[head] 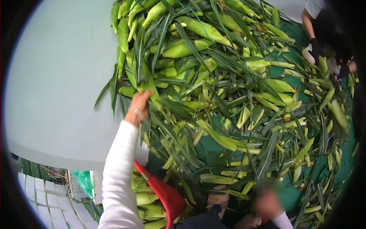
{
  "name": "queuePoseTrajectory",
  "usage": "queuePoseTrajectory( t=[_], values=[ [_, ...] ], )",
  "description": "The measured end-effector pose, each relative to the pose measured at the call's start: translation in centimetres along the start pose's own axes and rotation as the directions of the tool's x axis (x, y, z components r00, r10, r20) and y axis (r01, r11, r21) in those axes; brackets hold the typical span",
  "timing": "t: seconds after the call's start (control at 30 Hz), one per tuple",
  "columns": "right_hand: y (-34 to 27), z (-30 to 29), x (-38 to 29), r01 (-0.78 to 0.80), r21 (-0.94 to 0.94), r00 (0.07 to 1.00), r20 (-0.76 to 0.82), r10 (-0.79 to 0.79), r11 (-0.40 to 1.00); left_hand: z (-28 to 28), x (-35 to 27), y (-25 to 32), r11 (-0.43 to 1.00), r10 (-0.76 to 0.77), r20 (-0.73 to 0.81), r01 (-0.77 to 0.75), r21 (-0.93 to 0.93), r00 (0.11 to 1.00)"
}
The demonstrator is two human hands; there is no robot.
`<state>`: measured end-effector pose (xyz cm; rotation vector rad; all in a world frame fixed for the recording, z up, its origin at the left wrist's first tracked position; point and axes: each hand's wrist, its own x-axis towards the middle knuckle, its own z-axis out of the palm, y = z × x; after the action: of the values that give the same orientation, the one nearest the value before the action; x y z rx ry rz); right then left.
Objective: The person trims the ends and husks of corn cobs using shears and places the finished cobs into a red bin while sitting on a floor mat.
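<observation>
My left hand (141,101), in a white sleeve with a bracelet at the wrist, grips a green corn ear in its husk (151,86). It is at the left edge of a large heap of unhusked corn (194,48) with long leaves. My right hand (267,204) is low in the picture above loose husks, a white cuff behind it. It is too blurred to show whether it holds anything. Between my left arm and my knees stands a red container (168,191) with pale green corn ears (145,199) inside.
Stripped husks and leaves (223,137) litter the green floor covering (208,147). A pale wall panel (63,86) rises on the left, white tiles (48,203) below it. At upper right a co-worker in dark gloves (316,48) handles corn.
</observation>
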<state>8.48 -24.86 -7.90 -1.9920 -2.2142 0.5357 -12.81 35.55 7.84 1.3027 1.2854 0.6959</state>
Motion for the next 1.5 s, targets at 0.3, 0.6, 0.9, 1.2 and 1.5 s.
queuePoseTrajectory(
  t=[0.3, 0.6, 0.9, 1.2, 1.5],
  values=[
    [0.2, -7.6, 2.3, 0.06, 0.09, 0.972, -0.233, -0.038, 0.994, 0.5, -21.6, -6.5, 0.869, -0.272, 0.635, 0.468, -0.16, 0.723],
    [-0.3, -13.0, 2.9, -0.387, 0.709, 0.905, 0.171, 0.389, 0.59, 8.5, -29.2, -8.9, 0.632, -0.63, 0.775, 0.612, 0.476, 0.048],
    [-2.9, -6.7, 1.0, -0.436, 0.777, 0.782, 0.078, 0.618, 0.453, 8.6, -28.9, -11.5, 0.286, -0.717, 0.637, 0.715, 0.638, -0.282],
    [-0.6, -12.8, 1.9, 0.048, 0.391, 0.836, -0.52, 0.177, 0.919, 8.8, -27.3, -8.0, 0.542, -0.671, 0.693, 0.463, 0.702, -0.264],
    [-2.8, -8.7, 1.7, -0.131, 0.971, 0.917, 0.041, 0.396, 0.202, 15.3, -27.2, -12.9, 0.67, -0.307, 0.882, 0.739, -0.066, 0.358]
  ],
)
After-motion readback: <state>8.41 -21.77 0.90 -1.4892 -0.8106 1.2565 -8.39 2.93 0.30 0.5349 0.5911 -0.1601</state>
